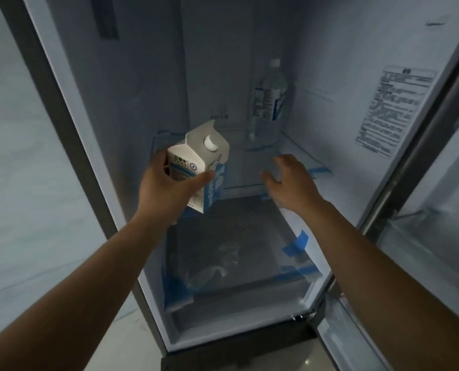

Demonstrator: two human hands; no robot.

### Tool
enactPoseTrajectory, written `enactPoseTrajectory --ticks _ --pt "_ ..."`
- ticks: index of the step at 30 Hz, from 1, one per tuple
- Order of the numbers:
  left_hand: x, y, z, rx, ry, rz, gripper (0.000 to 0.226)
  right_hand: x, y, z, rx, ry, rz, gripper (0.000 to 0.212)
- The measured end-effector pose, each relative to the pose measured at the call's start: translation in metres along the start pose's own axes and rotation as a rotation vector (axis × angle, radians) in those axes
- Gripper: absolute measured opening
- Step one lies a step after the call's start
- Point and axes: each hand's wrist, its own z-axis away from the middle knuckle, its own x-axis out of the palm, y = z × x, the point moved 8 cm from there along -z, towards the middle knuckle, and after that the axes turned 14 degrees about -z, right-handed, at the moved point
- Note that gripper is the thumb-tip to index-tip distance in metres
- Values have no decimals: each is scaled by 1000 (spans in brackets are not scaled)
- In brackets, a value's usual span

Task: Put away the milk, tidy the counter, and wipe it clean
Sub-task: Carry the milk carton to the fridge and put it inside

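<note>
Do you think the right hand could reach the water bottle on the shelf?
Probably yes: the right hand is open and empty, with nothing standing between it and the water bottle.

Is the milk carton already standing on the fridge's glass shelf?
No, the left hand holds the milk carton tilted in front of the glass shelf.

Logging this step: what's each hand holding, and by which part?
The left hand grips the milk carton around its body, thumb across the front. The right hand holds nothing.
</note>
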Motion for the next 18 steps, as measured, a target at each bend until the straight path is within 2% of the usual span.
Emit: enactPoseTrajectory --ticks 6,12,16,18 --pt "21 -12 -52 -95 142 65 49 33 31 -49 77 -65 47 50" --pt "46 -35 -95 -151 207 87 45 41 47 -61 7 56 148 46" --pt "58 -42 -117 -134 249 107 40 43 48 -60 -31 88 174 63" --pt "62 -43 -127 -114 258 85 42 44 50 -60 -30 87 175 64"
